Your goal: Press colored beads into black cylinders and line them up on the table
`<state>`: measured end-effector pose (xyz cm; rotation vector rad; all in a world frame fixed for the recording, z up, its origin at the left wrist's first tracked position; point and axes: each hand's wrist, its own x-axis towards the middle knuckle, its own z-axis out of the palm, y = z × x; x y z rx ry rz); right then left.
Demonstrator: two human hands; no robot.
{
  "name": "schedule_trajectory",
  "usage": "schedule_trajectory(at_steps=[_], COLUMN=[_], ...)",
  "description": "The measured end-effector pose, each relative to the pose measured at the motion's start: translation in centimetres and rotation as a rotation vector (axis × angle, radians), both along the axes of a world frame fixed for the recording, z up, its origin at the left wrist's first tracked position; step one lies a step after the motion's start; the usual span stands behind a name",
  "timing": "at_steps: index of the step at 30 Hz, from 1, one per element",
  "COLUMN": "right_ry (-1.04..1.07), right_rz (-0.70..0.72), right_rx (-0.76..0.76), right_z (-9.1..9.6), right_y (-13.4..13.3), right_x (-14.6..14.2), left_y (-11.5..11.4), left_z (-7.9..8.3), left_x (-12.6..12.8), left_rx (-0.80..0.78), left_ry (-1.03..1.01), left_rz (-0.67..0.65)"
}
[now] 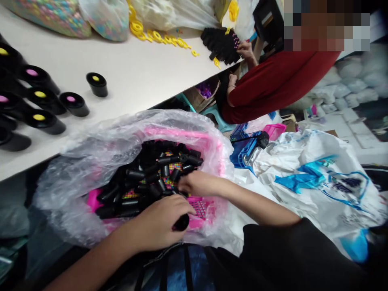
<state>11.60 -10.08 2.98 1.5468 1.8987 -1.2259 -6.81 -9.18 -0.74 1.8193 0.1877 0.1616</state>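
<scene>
The long white worktop (130,76) runs away to the far end of the room, its near edge cutting slantwise above the person's lap. To the right, white plastic sacks with blue print (318,178) lie crumpled and close off that side. Below the worktop edge sits a pink plastic basket (201,210) lined with a loose clear plastic bag (75,161), whose billowing sides stand up round the rim and crowd the opening on the left and the back. At the far end a person in a red top (279,81) has a hand on a bunch of black pieces (220,44), well apart from the basket. A blue plastic crate (242,151) stands just beyond the basket's right rim.

A heap of black plastic tubes (142,178) fills the basket, with coloured beads showing between them. Stubby black cylinders with yellow or pink tops (45,105) stand on the worktop at the left, and a chain of yellow plastic rings (151,35) lies farther back.

The right hand (197,184) is down on the heap, fingers curled into it; I cannot tell whether it grips anything. The left hand (160,222) is closed round a short black tube (182,222) at the near rim, above the bare pink mesh.
</scene>
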Motion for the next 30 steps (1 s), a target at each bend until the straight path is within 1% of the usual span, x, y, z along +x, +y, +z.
schedule_trajectory(at_steps=[2, 3, 4, 5, 7, 9, 13, 15, 17, 19, 20, 22, 23, 25, 28, 30], right_ry=[0.186, 0.222, 0.217, 0.178, 0.065, -0.025, -0.205, -0.292, -0.341, -0.357, -0.358, -0.354, -0.354, -0.361, -0.3, -0.215], right_rz=[-0.207, -0.26, -0.267, -0.238, -0.133, -0.033, 0.119, 0.2, 0.257, 0.28, 0.277, 0.239, 0.194, 0.05, -0.198, -0.311], right_rx=[0.093, 0.112, 0.108, 0.092, 0.081, 0.13, 0.268, 0.311, 0.349, 0.373, 0.385, 0.411, 0.427, 0.476, 0.559, 0.592], right_z=[-0.1, 0.1, 0.4, 0.8, 1.3, 1.3, 0.4, -0.2, -0.5, -0.5, -0.5, -0.2, -0.1, 0.3, 0.8, 1.0], right_y=[1.2, 1.5, 1.5, 1.3, 0.3, -1.1, -2.8, -3.0, -3.0, -2.8, -2.7, -2.2, -1.9, -1.3, -0.3, 0.2], right_x=[0.8, 1.3, 1.8, 2.2, 3.1, 3.7, 3.9, 3.7, 3.5, 3.4, 3.3, 3.3, 3.4, 3.6, 4.3, 4.7], left_y=[-0.7, -0.8, -0.7, -0.4, 0.4, 1.4, 2.6, 2.7, 2.7, 2.4, 2.2, 1.6, 1.2, 0.5, 0.1, 0.2], left_z=[-0.5, -0.9, -1.3, -1.8, -2.6, -3.3, -4.2, -4.1, -3.8, -3.5, -3.5, -3.4, -3.4, -3.4, -3.3, -3.3], left_x=[0.8, 0.9, 0.7, 0.2, -1.0, -2.4, -4.2, -4.5, -4.2, -3.5, -2.9, -1.5, -0.9, 0.0, -0.2, -1.3], left_rx=[0.151, 0.222, 0.283, 0.336, 0.421, 0.475, 0.599, 0.686, 0.734, 0.715, 0.684, 0.596, 0.549, 0.485, 0.456, 0.421], left_ry=[0.027, 0.065, 0.115, 0.168, 0.261, 0.312, 0.27, 0.249, 0.229, 0.197, 0.178, 0.152, 0.155, 0.217, 0.393, 0.423], left_rz=[-0.009, 0.011, 0.048, 0.089, 0.173, 0.246, 0.318, 0.346, 0.38, 0.368, 0.33, 0.208, 0.15, 0.077, 0.059, 0.067])
